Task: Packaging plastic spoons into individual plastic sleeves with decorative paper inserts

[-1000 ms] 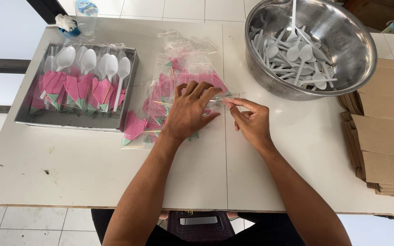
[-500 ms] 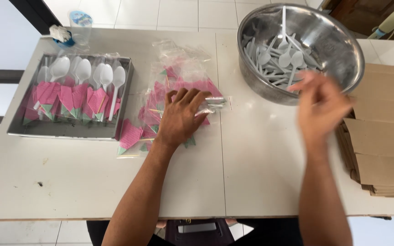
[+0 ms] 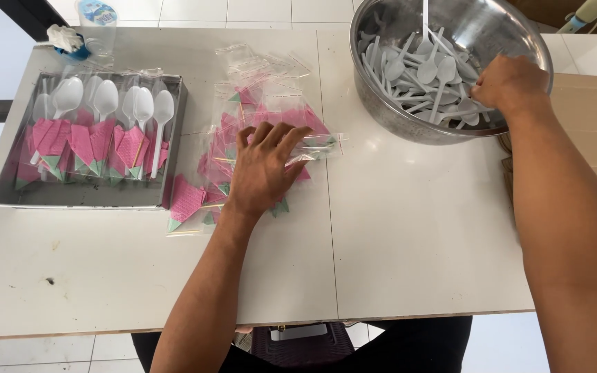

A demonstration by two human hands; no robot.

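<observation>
Big metal bowl [image 3: 381, 114] at the far right of the white table [image 3: 416, 242], full of loose white plastic spoons [image 3: 416, 69].

Right hand [image 3: 513, 86] now over the near right edge of the bowl, reaching down among the spoons. 1 second ago, down beside the left hand on the little bags; half a second ago, up in the air on the way to the bowl. Fingers bent down and hidden behind the knuckles, so cannot tell if a spoon is held yet.

Left hand [image 3: 264, 169] to the left of the bowl and a bit nearer the body. Flat and wide, fingers spread, pressing on the pile of clear bags [image 3: 257, 103] with pink and green paper inside. Not moved from there. Fingertips on 1 clear bag [image 3: 319, 144] that sticks out toward the bowl, kept in place under them.

Far to the left of the bowl, past the pile: a grey tray [image 3: 77, 197] with a row of filled bags, each with pink paper and a white spoon.

Just right of the bowl, partly under the right arm: a stack of brown paper [image 3: 589, 131].

Far left of the bowl, at the table's back corner: a clear cup [image 3: 97, 17].
</observation>
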